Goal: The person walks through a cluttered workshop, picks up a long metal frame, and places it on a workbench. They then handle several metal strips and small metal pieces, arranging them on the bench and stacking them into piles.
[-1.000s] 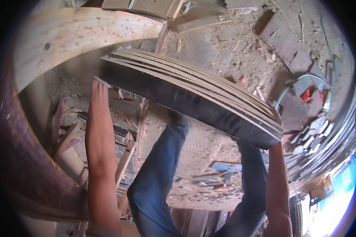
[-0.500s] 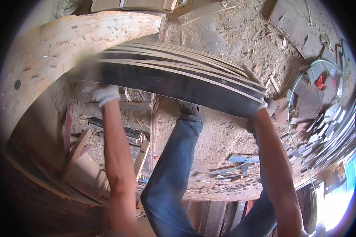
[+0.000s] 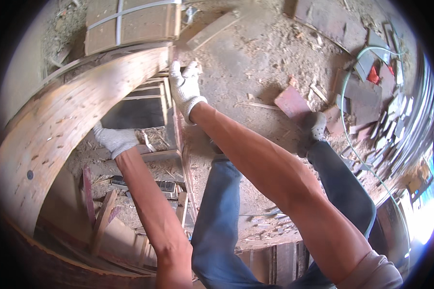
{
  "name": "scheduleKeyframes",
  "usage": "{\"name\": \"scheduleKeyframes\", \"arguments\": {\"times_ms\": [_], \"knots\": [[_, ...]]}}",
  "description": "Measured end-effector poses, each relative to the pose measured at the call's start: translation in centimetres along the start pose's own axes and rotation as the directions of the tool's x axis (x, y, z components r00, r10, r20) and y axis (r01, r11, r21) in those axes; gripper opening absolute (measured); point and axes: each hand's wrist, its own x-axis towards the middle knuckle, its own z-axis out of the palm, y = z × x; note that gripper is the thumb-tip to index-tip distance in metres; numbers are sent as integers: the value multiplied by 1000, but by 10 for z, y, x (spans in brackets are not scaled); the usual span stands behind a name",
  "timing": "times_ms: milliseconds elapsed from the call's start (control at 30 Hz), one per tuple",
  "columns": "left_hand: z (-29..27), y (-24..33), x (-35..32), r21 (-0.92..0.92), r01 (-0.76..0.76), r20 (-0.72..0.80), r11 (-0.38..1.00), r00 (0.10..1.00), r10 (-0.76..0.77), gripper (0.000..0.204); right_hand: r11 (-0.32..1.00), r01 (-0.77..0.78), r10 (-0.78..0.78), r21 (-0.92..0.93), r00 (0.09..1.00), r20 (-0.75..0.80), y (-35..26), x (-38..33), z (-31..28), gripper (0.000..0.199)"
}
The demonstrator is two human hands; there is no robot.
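Head view: the strip stack (image 3: 139, 113) has slid partly beneath the right edge of the curved panel (image 3: 82, 103), apparently nearly seated; right hand (image 3: 187, 91) spread at its end; left hand (image 3: 116, 140): I cannot tell its fingers' state.

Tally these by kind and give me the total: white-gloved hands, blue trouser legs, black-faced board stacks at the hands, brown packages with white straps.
White-gloved hands: 2 (left hand, right hand)
Blue trouser legs: 2 (left leg, right leg)
Black-faced board stack: 1
White-strapped brown package: 1
Total: 6
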Motion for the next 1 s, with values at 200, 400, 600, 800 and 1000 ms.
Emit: {"name": "scheduleKeyframes", "arguments": {"times_ms": [200,400,600,800,1000], "knots": [[8,-18,-30,20,-38,-4,999,999,38,69,982,-129,83,136,950,301,1,-5,-47,72],[2,-18,-29,-7,-37,23,999,999,37,67,996,-65,47,65,967,250,8,-15,-54,53],[-15,-16,-30,14,-72,46,997,996,71,62,989,49,-85,142,961,264,7,-35,-65,56],[15,-12,-10,43,-8,93,999,996,4,65,997,54,-69,48,892,447,10,0,-96,74],[32,-15,-91,137,208,-230,969,958,-173,121,988,73,-25,-133,942,334,6,-102,-173,45]]}}
